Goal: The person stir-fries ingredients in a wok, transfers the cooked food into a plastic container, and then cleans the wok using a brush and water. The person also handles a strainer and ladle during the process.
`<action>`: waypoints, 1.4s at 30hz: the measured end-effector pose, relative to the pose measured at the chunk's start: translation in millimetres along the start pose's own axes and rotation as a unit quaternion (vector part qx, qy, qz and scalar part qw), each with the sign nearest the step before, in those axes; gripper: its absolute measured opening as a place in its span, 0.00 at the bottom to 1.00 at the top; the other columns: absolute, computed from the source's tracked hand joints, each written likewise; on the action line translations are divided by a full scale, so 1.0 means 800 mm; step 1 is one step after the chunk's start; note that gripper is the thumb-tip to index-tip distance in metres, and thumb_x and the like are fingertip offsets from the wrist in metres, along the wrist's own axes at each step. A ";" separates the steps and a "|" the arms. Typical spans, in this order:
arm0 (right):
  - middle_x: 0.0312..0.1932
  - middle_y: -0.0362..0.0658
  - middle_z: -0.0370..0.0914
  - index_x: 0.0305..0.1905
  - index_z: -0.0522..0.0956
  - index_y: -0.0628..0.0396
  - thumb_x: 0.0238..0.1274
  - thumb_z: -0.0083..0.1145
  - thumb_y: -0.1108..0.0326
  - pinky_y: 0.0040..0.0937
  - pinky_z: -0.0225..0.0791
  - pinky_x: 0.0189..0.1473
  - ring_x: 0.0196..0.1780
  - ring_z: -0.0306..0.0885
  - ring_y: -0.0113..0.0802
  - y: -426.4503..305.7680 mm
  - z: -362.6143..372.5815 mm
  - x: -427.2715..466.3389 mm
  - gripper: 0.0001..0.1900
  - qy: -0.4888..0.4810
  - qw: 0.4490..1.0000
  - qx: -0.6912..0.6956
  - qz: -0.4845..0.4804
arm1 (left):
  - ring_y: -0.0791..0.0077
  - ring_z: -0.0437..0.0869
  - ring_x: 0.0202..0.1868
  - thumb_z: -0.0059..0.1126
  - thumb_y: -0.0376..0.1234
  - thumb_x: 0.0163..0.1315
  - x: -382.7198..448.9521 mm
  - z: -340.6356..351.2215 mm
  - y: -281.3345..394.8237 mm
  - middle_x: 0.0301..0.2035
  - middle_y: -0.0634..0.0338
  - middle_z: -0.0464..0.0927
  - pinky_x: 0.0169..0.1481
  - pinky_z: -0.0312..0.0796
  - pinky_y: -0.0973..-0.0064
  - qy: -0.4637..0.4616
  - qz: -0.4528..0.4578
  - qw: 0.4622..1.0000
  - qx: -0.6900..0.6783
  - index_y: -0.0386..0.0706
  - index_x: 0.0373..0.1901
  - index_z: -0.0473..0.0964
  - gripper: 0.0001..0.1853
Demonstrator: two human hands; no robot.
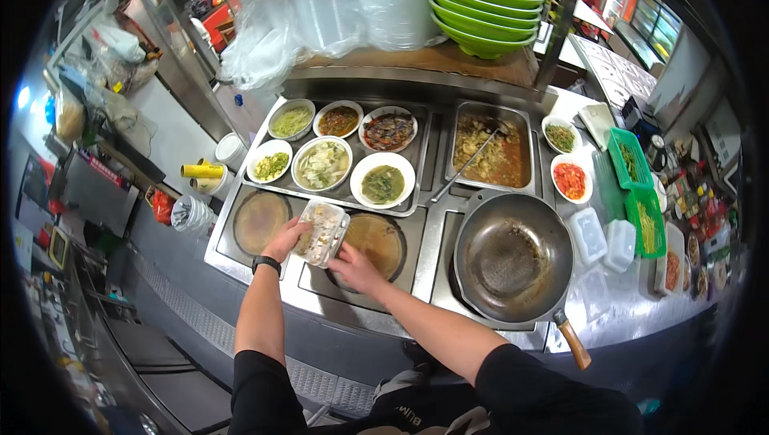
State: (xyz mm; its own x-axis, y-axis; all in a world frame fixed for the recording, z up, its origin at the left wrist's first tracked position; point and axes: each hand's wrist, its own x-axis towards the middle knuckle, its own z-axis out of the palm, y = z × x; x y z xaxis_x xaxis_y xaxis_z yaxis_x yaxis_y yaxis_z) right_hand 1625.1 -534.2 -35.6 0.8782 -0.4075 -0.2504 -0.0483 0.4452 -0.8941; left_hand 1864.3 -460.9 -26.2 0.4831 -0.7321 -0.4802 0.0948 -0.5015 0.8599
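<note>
A clear plastic takeaway container with food in it is held between my left hand at its left side and my right hand at its lower right corner. It hangs above the stove top, between two round burner plates. Just behind it, a metal tray carries several bowls of cooked dishes, among them a bowl of leafy greens in broth and a bowl of sliced vegetables. To the right stands a wok with a wooden handle, its inside bare and oily.
Behind the wok sits a steel pan of stew with a ladle in it. White bowls, green baskets and white foam boxes stand on the right. Green bowls are stacked on the shelf, beside bagged containers.
</note>
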 end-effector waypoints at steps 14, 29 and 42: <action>0.55 0.46 0.86 0.71 0.73 0.59 0.73 0.65 0.66 0.29 0.78 0.57 0.52 0.85 0.27 -0.043 -0.221 -0.611 0.26 0.182 0.969 -0.167 0.018 | 0.52 0.72 0.70 0.52 0.42 0.78 -0.069 0.023 -0.097 0.71 0.42 0.68 0.76 0.61 0.62 0.416 0.214 0.881 0.067 0.31 0.74 0.64 0.31; 0.53 0.51 0.85 0.66 0.77 0.58 0.66 0.67 0.64 0.38 0.79 0.55 0.51 0.88 0.43 0.009 -0.399 -0.989 0.25 0.496 0.823 -0.274 -0.028 | 0.66 0.76 0.61 0.58 0.23 0.67 -0.422 0.838 0.097 0.61 0.55 0.69 0.63 0.76 0.68 -0.109 0.369 0.918 0.092 0.38 0.61 0.73 0.20; 0.58 0.56 0.81 0.67 0.74 0.58 0.75 0.56 0.55 0.50 0.74 0.61 0.60 0.80 0.57 0.120 -0.378 -1.155 0.25 0.654 0.714 -0.173 0.178 | 0.62 0.84 0.47 0.51 0.35 0.78 -0.435 1.121 0.056 0.46 0.52 0.83 0.53 0.75 0.73 -0.482 0.246 0.789 0.292 0.36 0.58 0.77 0.15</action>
State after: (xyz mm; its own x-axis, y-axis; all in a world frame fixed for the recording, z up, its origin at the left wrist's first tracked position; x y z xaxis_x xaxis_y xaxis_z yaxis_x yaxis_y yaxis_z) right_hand 664.8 -356.3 -2.2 -0.4045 -0.8149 -0.4151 -0.4715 0.5747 -0.6689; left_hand 920.1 -641.7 24.3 -0.5756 -0.7739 -0.2642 -0.4512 0.0312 0.8919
